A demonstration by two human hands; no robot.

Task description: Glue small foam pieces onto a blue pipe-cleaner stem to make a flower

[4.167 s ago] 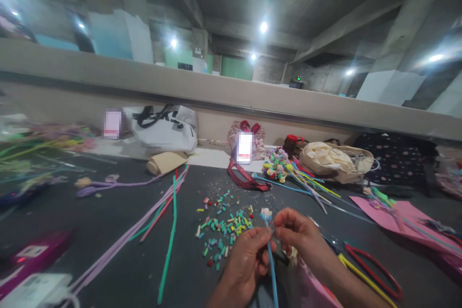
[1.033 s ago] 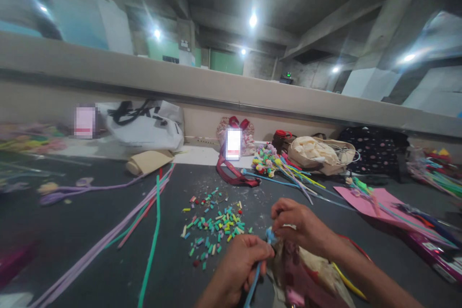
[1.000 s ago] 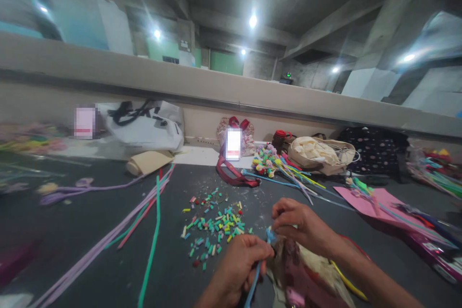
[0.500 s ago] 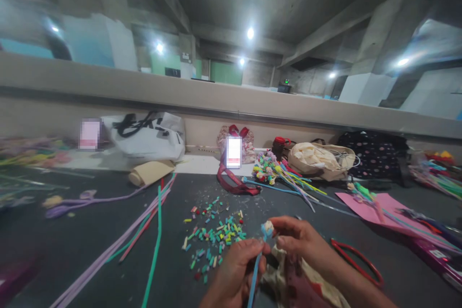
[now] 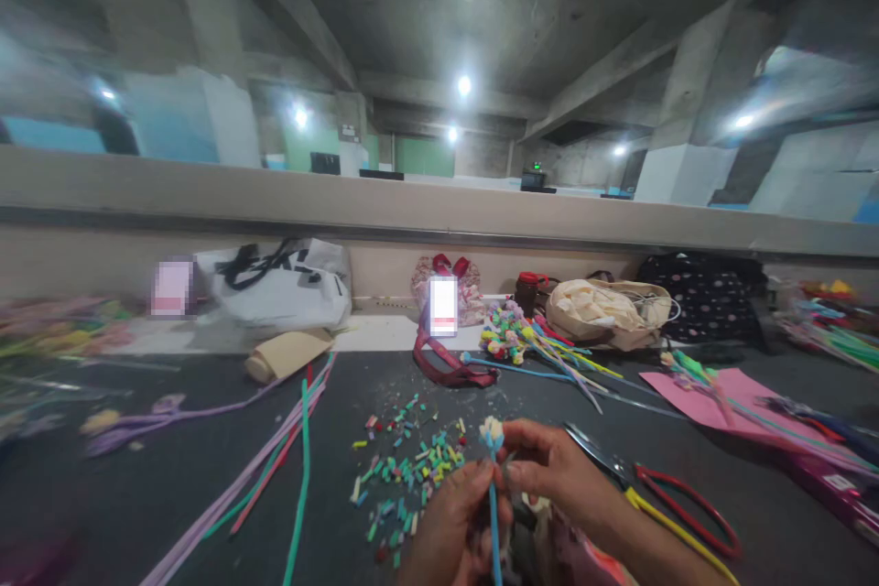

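My left hand (image 5: 453,526) is closed around a blue pipe cleaner stem (image 5: 493,522) held upright at the bottom centre. A small cream bud (image 5: 490,429) sits at the stem's top. The fingers of my right hand (image 5: 549,474) pinch the stem just under that bud. Both hands hover over the dark tabletop (image 5: 171,485), close to a scatter of small coloured cut pieces (image 5: 408,461). A pink and cream bag (image 5: 569,554) lies under my right wrist.
Long lilac, green and red pipe cleaners (image 5: 281,449) lie to the left. Scissors (image 5: 645,485) with red and yellow handles lie right of my hands. Finished flower stems (image 5: 536,339), a pink sheet (image 5: 721,389), bags and a phone (image 5: 443,306) line the far edge by the wall.
The camera has tilted up and my hands have lifted the stem, so the bud shows above my fingers. The scissors have come into view on the right.
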